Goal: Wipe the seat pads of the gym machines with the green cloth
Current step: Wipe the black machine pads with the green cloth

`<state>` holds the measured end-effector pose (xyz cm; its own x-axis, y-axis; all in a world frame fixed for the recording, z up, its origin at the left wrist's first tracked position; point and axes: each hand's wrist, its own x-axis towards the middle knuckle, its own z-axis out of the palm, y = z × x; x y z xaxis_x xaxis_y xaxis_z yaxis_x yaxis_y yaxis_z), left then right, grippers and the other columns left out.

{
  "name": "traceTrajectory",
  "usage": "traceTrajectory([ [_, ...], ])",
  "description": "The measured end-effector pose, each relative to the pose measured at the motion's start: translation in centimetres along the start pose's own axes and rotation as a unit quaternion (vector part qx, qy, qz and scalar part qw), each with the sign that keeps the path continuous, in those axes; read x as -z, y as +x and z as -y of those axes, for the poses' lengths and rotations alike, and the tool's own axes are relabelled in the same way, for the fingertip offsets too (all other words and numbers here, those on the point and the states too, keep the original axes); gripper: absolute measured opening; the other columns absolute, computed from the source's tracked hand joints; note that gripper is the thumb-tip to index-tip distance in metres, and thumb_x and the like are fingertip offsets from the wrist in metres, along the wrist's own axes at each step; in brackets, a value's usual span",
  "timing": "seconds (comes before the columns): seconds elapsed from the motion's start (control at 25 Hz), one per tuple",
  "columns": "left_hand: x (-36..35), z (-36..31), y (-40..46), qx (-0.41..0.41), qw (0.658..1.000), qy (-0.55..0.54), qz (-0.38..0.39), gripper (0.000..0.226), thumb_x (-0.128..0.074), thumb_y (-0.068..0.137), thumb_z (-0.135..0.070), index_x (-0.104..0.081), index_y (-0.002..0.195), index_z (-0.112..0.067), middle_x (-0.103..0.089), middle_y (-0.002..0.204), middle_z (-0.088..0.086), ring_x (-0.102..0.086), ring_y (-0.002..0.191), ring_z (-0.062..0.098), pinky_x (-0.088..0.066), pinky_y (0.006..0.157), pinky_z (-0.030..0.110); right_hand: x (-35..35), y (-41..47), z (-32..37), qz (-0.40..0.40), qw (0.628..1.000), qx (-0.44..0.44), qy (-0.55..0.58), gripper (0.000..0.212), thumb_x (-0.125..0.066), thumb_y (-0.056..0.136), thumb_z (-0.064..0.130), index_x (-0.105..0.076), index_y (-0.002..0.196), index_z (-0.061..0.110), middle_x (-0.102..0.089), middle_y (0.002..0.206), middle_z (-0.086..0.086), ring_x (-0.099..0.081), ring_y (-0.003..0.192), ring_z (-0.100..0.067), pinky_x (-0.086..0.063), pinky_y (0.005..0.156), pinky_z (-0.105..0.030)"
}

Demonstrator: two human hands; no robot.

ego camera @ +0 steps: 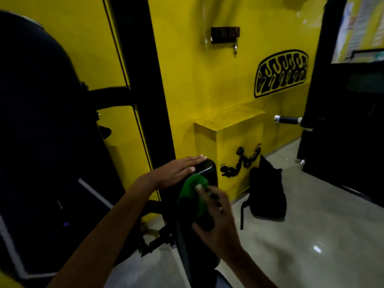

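A narrow black seat pad (207, 167) runs from the lower middle toward the yellow wall. My left hand (176, 171) lies flat with straight fingers on the pad's far end. My right hand (216, 217) is blurred; it holds the crumpled green cloth (193, 192) against the middle of the pad, just behind the left hand. The near part of the pad is hidden under my right hand and forearm.
A big black machine with a round pad (37, 100) fills the left. A black post (145, 80) stands against the yellow wall. A yellow box (228, 129) sits beyond the pad, a black backpack (266, 192) on the grey floor. Another dark machine with a chrome-tipped handle (287, 119) stands right.
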<state>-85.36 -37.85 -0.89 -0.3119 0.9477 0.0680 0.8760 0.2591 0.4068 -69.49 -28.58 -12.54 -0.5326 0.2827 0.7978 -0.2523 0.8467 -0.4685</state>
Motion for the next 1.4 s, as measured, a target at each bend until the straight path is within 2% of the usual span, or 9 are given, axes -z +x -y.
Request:
traceTrajectory([
  [0.12, 0.2, 1.2, 1.0, -0.034, 0.998, -0.049, 0.016, 0.045, -0.033, 0.103, -0.030, -0.025, 0.148, -0.029, -0.019, 0.155, -0.015, -0.016, 0.142, -0.001, -0.013, 0.114, 0.017, -2.8, -0.4, -0.1, -0.029, 0.990, 0.047, -0.129, 0.086, -0.062, 0.068, 0.046, -0.025, 0.145, 0.040, -0.032, 0.139, -0.011, -0.036, 0.124, -0.027, -0.046, 0.093, -0.040],
  [0.2, 0.3, 1.8, 1.0, -0.051, 0.997, -0.052, 0.022, 0.045, -0.033, 0.104, -0.024, -0.026, 0.149, -0.023, -0.017, 0.155, -0.012, -0.015, 0.143, 0.001, -0.011, 0.116, 0.018, -4.0, 0.3, 0.5, -0.104, 0.989, -0.056, -0.085, 0.079, -0.061, 0.070, 0.042, -0.030, 0.143, 0.039, -0.027, 0.145, -0.009, -0.030, 0.131, -0.025, -0.036, 0.100, -0.036],
  [0.36, 0.3, 1.5, 1.5, -0.122, 0.992, -0.015, 0.016, 0.046, -0.032, 0.104, -0.018, -0.025, 0.149, -0.016, -0.014, 0.157, -0.003, -0.009, 0.143, 0.006, -0.002, 0.103, -0.001, -6.0, 1.1, 3.2, -0.193, 0.955, -0.224, -0.028, 0.069, -0.052, 0.077, 0.043, -0.030, 0.142, 0.036, -0.025, 0.146, -0.002, -0.028, 0.133, -0.020, -0.031, 0.103, -0.030],
  [0.6, -0.1, 2.1, 1.9, -0.175, 0.983, -0.036, 0.037, 0.045, -0.032, 0.104, -0.019, -0.026, 0.149, -0.018, -0.014, 0.157, -0.004, -0.006, 0.146, 0.011, -0.006, 0.110, 0.015, -8.6, -0.8, 5.2, -0.177, 0.949, -0.203, -0.163, 0.066, -0.048, 0.085, 0.047, -0.026, 0.146, 0.032, -0.022, 0.149, -0.007, -0.027, 0.135, -0.024, -0.033, 0.105, -0.036],
  [0.76, 0.0, 2.1, 1.6, -0.180, 0.982, -0.031, 0.041, 0.047, -0.032, 0.104, -0.022, -0.022, 0.150, -0.019, -0.011, 0.158, -0.006, -0.003, 0.146, 0.009, -0.006, 0.114, 0.020, -7.2, 2.7, 3.0, -0.272, 0.859, -0.432, -0.037, 0.081, -0.034, 0.075, 0.064, -0.043, 0.138, 0.013, -0.037, 0.139, -0.012, -0.043, 0.123, -0.027, -0.044, 0.100, -0.046],
  [1.0, -0.4, 2.1, 1.9, -0.199, 0.978, 0.053, 0.046, 0.052, -0.029, 0.104, -0.025, -0.010, 0.151, -0.017, -0.002, 0.159, -0.003, 0.004, 0.146, 0.011, 0.000, 0.113, 0.017, -8.9, 2.2, 5.3, -0.280, 0.890, -0.352, -0.073, 0.067, -0.034, 0.083, 0.058, -0.023, 0.146, 0.037, -0.031, 0.147, -0.002, -0.034, 0.130, -0.015, -0.037, 0.097, -0.030],
  [1.12, -0.6, 2.2, 1.8, -0.201, 0.977, 0.056, 0.037, 0.052, -0.028, 0.104, -0.025, -0.010, 0.152, -0.017, -0.003, 0.159, -0.005, 0.003, 0.146, 0.010, 0.000, 0.113, 0.017, -9.4, 1.1, 3.1, -0.287, 0.870, -0.392, -0.088, 0.057, -0.039, 0.088, 0.050, -0.039, 0.140, 0.026, -0.038, 0.139, -0.005, -0.046, 0.122, -0.020, -0.045, 0.092, -0.034],
  [1.28, -0.6, 2.0, 1.6, -0.200, 0.977, 0.060, 0.037, 0.052, -0.028, 0.104, -0.025, -0.010, 0.151, -0.018, -0.004, 0.160, -0.003, 0.003, 0.146, 0.010, -0.001, 0.113, 0.017, -10.1, -2.6, 2.6, -0.244, 0.790, -0.562, -0.026, 0.036, -0.048, 0.094, 0.034, -0.050, 0.126, 0.019, -0.042, 0.127, -0.007, -0.054, 0.109, -0.027, -0.041, 0.088, -0.030],
  [1.4, -0.5, 1.6, 1.5, -0.188, 0.978, 0.088, 0.034, 0.052, -0.028, 0.104, -0.025, -0.009, 0.152, -0.018, -0.004, 0.160, -0.001, 0.001, 0.147, 0.012, -0.004, 0.118, 0.026, -8.3, 1.2, 2.8, -0.270, 0.822, -0.499, -0.045, 0.046, -0.048, 0.092, 0.039, -0.048, 0.132, 0.017, -0.041, 0.127, -0.005, -0.051, 0.110, -0.020, -0.041, 0.087, -0.027],
])
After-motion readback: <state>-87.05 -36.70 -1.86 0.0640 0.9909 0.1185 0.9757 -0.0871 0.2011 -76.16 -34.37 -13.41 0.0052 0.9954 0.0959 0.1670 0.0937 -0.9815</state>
